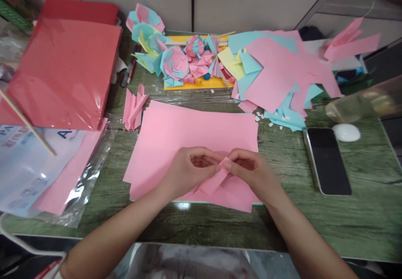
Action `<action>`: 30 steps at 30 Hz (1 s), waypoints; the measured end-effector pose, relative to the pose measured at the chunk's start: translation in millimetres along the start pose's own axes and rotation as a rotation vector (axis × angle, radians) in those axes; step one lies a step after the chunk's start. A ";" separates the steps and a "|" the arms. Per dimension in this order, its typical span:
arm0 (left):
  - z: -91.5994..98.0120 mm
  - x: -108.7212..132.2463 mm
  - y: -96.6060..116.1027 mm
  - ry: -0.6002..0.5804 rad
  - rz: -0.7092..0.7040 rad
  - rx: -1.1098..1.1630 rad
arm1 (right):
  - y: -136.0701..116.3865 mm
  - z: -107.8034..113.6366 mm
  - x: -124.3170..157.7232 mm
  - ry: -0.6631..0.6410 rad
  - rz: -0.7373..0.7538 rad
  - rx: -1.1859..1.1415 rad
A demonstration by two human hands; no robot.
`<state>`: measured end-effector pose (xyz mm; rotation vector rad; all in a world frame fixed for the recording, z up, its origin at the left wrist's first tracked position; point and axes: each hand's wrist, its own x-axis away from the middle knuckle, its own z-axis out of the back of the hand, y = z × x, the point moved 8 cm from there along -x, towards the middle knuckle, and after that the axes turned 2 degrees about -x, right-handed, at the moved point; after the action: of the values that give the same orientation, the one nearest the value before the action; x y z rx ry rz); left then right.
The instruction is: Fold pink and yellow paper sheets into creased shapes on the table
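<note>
Between my two hands is a small folded piece of pink paper [215, 182]. My left hand [191, 168] pinches it from the left, thumb and fingers meeting near its upper end. From the right, my right hand [249, 166] pinches the same end, so the fingertips of both hands almost touch. The folded paper is held over a stack of pink paper sheets [182, 130] on the table, and its lower part lies close to the sheets. Parts of its folds are hidden behind my fingers.
Folded pink strips [134, 110] lie left of the stack. Paper flowers [176, 63] and loose pink and blue sheets [273, 69] cover the back. A phone [328, 161] and a white mouse-shaped object [346, 132] are at right; red packaged paper [69, 65] and a wooden stick [28, 124] at left.
</note>
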<state>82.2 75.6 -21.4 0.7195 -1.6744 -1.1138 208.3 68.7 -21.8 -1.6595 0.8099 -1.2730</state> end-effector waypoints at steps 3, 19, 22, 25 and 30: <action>0.4 0.8 -0.6 0.010 -0.003 0.002 | -0.6 0.7 0.0 0.000 0.011 0.009; 0.6 -1.6 4.9 -0.017 -0.018 0.036 | -10.5 3.5 2.5 0.154 0.134 0.251; 1.0 -1.5 4.0 -0.011 -0.013 0.019 | -9.7 3.4 2.8 0.162 0.146 0.283; 2.0 -1.1 0.8 0.019 0.011 -0.014 | -8.9 4.1 3.0 0.162 0.142 0.301; 3.4 -0.6 3.6 0.045 -0.041 0.012 | -8.7 -1.8 1.7 0.036 0.121 0.225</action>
<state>79.4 78.7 -18.7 0.7842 -1.6362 -1.1096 206.9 70.4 -13.1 -1.3922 0.7473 -1.2638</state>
